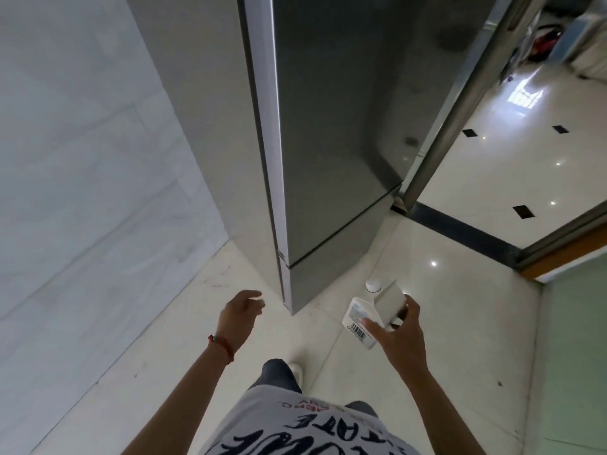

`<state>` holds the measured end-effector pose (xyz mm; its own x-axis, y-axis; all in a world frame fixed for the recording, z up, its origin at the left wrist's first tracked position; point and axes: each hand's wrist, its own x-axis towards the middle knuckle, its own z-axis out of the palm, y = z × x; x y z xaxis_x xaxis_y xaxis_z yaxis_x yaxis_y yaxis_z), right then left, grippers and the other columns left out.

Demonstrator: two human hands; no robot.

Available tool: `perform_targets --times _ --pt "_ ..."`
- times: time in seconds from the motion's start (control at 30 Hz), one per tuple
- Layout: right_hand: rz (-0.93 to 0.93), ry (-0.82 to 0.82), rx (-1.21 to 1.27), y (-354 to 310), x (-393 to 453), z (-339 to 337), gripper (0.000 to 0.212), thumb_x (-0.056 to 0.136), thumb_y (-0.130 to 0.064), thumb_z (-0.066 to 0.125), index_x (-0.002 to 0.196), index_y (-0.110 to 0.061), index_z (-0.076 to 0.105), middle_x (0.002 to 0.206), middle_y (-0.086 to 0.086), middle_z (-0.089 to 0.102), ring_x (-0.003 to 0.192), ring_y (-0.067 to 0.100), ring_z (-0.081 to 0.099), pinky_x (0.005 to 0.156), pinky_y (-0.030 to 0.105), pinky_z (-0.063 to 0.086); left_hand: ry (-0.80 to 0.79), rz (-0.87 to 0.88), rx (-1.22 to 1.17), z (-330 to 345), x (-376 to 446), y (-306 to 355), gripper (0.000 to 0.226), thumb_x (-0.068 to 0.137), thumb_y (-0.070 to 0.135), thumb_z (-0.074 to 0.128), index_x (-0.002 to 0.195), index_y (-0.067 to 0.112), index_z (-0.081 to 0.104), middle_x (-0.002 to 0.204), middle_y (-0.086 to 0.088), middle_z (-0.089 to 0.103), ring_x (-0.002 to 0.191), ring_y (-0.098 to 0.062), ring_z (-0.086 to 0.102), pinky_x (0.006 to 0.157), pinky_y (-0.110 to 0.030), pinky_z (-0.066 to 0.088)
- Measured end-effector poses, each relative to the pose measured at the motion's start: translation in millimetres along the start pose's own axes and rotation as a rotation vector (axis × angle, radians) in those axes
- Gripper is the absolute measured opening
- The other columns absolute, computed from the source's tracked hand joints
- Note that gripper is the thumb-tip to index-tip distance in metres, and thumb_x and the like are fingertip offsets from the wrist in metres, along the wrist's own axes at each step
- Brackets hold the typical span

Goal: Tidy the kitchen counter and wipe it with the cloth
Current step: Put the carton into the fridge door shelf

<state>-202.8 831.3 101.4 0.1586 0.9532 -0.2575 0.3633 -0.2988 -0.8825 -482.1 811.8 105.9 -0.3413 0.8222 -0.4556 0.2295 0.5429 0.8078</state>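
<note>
While the head camera looks down at a pale tiled floor (460, 323), one tall grey fridge (328, 126) stands at twelve o'clock, doors closed. Two bare hands show. The right hand (399, 331), at four o'clock, grips one white carton (372, 311) with one round cap and one barcode, tilted, held in the air near the fridge's lower corner. The left hand (239, 315), at seven o'clock, holds nothing, fingers loosely curled, one red bracelet (223, 346) on its wrist. No counter or cloth is visible.
</note>
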Motion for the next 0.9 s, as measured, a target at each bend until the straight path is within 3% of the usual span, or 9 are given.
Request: perform_targets --times 0.07,0.13,0.17,0.27,0.3,0.37,0.47,0.6,0.9 --pt "-0.038 0.023 0.015 -19 15 4 0.08 0.066 -0.02 0.081 0.129 -0.018 0.032 0.115 0.0 0.049 0.1 0.019 0.056 0.067 0.02 0.056 0.101 0.196 0.045 -4 12 50 0.018 0.09 0.016 0.051 0.105 0.016 0.06 0.088 -0.003 0.066 0.088 -0.023 0.061 0.078 -0.032 0.052" --pt "-0.082 0.04 0.058 -35 27 6 0.078 0.065 -0.021 0.081 0.126 -0.022 0.033 0.116 -0.001 0.048 0.1 0.017 0.055 0.06 0.011 0.054 0.191 0.345 0.061 -5 18 100 0.027 0.091 0.021 0.051 0.115 0.011 0.057 0.097 -0.002 0.062 0.091 -0.016 0.058 0.075 -0.02 0.048" --pt "-0.099 0.042 0.081 -42 31 7 0.078 0.062 -0.029 0.082 0.123 -0.027 0.033 0.117 -0.002 0.048 0.1 0.017 0.055 0.059 0.009 0.053 0.232 0.403 0.079 -4 21 120 0.03 0.091 0.023 0.051 0.117 0.01 0.055 0.101 -0.003 0.061 0.094 -0.015 0.057 0.074 -0.018 0.046" --pt "-0.123 0.025 0.11 -55 37 8 0.087 0.044 -0.067 0.072 0.115 -0.038 0.03 0.117 -0.003 0.048 0.097 0.016 0.057 0.057 0.01 0.053 0.326 0.535 0.17 3 37 160 0.041 0.089 0.031 0.052 0.123 0.008 0.048 0.118 -0.012 0.059 0.104 -0.022 0.058 0.082 -0.033 0.051" --pt "-0.124 0.012 0.103 -56 39 8 0.087 0.044 -0.066 0.071 0.115 -0.037 0.03 0.117 -0.002 0.048 0.097 0.017 0.057 0.057 0.01 0.053 0.35 0.545 0.192 5 43 168 0.044 0.089 0.033 0.052 0.124 0.008 0.046 0.121 -0.013 0.057 0.105 -0.024 0.058 0.083 -0.036 0.051" --pt "-0.124 -0.004 0.074 -56 43 5 0.079 0.055 -0.047 0.077 0.116 -0.034 0.03 0.116 -0.002 0.048 0.099 0.02 0.057 0.057 0.008 0.052 0.406 0.526 0.207 10 54 181 0.044 0.088 0.034 0.053 0.119 0.005 0.046 0.118 -0.015 0.058 0.102 -0.026 0.059 0.079 -0.034 0.05" --pt "-0.115 0.003 0.064 -50 50 -5 0.071 0.066 -0.017 0.08 0.115 -0.032 0.031 0.113 -0.002 0.049 0.1 0.022 0.056 0.057 0.008 0.051 0.502 0.513 0.236 14 63 198 0.033 0.088 0.033 0.053 0.098 0.002 0.046 0.101 -0.018 0.061 0.079 -0.03 0.057 0.066 -0.03 0.041" --pt "-0.084 0.015 0.081 -42 52 -15 0.072 0.066 -0.014 0.08 0.118 -0.029 0.033 0.111 -0.001 0.05 0.099 0.022 0.056 0.056 0.007 0.051 0.552 0.543 0.334 13 71 204 0.035 0.087 0.036 0.055 0.088 0.003 0.046 0.087 -0.019 0.061 0.064 -0.023 0.046 0.062 -0.031 0.037" --pt "-0.076 0.005 0.069 -33 53 -20 0.074 0.065 -0.017 0.081 0.12 -0.029 0.033 0.11 -0.002 0.05 0.096 0.02 0.057 0.056 0.008 0.051 0.561 0.619 0.337 9 69 203 0.031 0.085 0.032 0.059 0.079 0.011 0.036 0.076 -0.011 0.054 0.064 -0.021 0.045 0.062 -0.028 0.034"
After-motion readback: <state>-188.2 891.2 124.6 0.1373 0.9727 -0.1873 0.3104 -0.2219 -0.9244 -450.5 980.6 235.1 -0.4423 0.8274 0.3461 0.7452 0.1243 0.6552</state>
